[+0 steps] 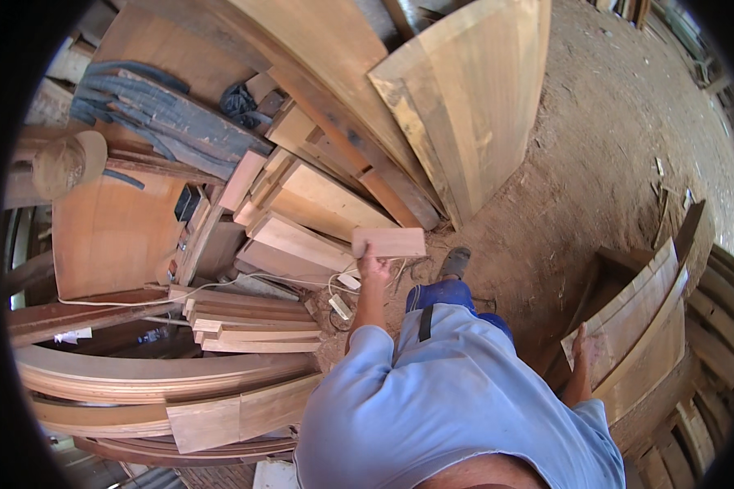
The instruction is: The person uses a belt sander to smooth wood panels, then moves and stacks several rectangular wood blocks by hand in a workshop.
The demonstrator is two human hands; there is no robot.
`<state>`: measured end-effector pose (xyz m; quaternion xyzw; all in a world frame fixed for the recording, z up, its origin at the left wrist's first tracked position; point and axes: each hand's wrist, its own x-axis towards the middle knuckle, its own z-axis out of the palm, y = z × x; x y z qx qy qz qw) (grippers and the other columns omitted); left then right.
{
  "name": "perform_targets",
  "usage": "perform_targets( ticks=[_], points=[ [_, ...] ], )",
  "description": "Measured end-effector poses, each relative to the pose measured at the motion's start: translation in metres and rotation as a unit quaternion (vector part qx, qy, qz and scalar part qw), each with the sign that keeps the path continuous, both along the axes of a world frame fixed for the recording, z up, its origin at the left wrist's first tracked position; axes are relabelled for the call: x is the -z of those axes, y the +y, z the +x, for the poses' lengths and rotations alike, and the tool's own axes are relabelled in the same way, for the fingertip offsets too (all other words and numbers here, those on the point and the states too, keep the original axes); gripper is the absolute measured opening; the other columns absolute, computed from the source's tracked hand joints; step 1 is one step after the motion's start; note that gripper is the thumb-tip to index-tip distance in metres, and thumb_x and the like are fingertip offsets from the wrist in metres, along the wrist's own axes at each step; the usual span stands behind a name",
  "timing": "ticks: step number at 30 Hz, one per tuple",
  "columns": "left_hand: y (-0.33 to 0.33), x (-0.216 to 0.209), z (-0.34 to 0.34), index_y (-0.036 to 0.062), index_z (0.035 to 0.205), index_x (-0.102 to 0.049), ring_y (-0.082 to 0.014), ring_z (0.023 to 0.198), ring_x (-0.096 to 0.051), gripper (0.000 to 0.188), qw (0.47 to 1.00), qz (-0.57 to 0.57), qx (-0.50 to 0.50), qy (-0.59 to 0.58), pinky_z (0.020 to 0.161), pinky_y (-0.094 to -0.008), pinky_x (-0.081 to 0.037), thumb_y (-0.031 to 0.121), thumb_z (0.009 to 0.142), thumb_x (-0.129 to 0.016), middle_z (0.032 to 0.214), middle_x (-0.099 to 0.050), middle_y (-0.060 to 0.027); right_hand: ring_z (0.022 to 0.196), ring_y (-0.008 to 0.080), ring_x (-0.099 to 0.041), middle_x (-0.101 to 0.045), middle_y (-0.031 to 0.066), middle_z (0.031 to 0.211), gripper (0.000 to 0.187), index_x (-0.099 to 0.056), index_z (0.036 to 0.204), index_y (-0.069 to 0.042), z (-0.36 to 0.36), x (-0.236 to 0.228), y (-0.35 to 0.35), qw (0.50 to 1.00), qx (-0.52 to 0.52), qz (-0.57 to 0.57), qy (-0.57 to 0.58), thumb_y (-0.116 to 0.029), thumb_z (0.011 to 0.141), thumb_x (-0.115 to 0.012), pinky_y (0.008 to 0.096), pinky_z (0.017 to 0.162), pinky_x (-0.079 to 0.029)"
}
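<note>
My left hand (373, 265) is closed round the near edge of a short rectangular wooden board (393, 241), pale pinkish brown, held out in front of me. My right hand (580, 350) is down at my right side, against the near end of a wide wooden panel (628, 326) leaning there. Its fingers are too unclear to tell whether they grip the panel. Just left of the held board lie stacked timber blocks (306, 243), and a white power strip (340, 307) with a cable rests below them.
Tall planks (473, 98) lean ahead of me. A workbench panel (114, 228) with a cap (69, 163) near it stands at the left. Long curved boards (163, 375) are stacked at the lower left. Dirt floor (603, 122) with wood scraps stretches to the upper right.
</note>
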<state>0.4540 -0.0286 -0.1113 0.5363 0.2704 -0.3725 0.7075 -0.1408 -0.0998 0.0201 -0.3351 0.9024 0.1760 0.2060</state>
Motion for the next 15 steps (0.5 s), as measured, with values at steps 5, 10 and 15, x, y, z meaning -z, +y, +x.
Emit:
perform_targets(
  ticks=[5, 10, 15],
  points=[
    [-0.021, -0.060, 0.089, 0.0199, 0.112, -0.063, -0.0147, 0.084, -0.055, 0.037, 0.992, -0.067, -0.109, 0.013, 0.074, -0.0344, -0.046, 0.050, 0.090, -0.068, 0.101, -0.068, 0.0000, 0.146, 0.0402, -0.026, -0.026, 0.0273, 0.157, 0.101, -0.023, 0.151, 0.007, -0.047, 0.020, -0.007, 0.997, -0.055, 0.045, 0.030, -0.071, 0.091, -0.043, 0.0448, 0.119, -0.024],
    [-0.032, -0.121, 0.232, 0.0144, 0.120, -0.059, -0.0164, 0.088, -0.060, 0.045, 0.973, -0.099, -0.147, -0.147, 0.081, -0.0327, -0.050, 0.050, 0.094, -0.062, 0.114, -0.066, -0.0026, 0.141, 0.0395, -0.036, -0.039, 0.0292, 0.149, 0.094, -0.043, 0.140, 0.011, -0.051, 0.035, -0.022, 0.991, -0.091, 0.095, 0.036, -0.070, 0.091, -0.044, 0.0446, 0.116, -0.029],
    [-0.033, -0.120, 0.306, 0.0083, 0.123, -0.057, -0.0179, 0.078, -0.060, 0.049, 0.989, 0.079, -0.085, -0.091, 0.077, -0.0318, -0.052, 0.051, 0.098, -0.055, 0.104, -0.068, -0.0053, 0.134, 0.0414, -0.044, -0.049, 0.0308, 0.140, 0.090, -0.050, 0.134, 0.012, -0.037, 0.061, -0.008, 0.995, -0.096, 0.034, -0.019, -0.068, 0.092, -0.044, 0.0456, 0.113, -0.033]
  ],
)
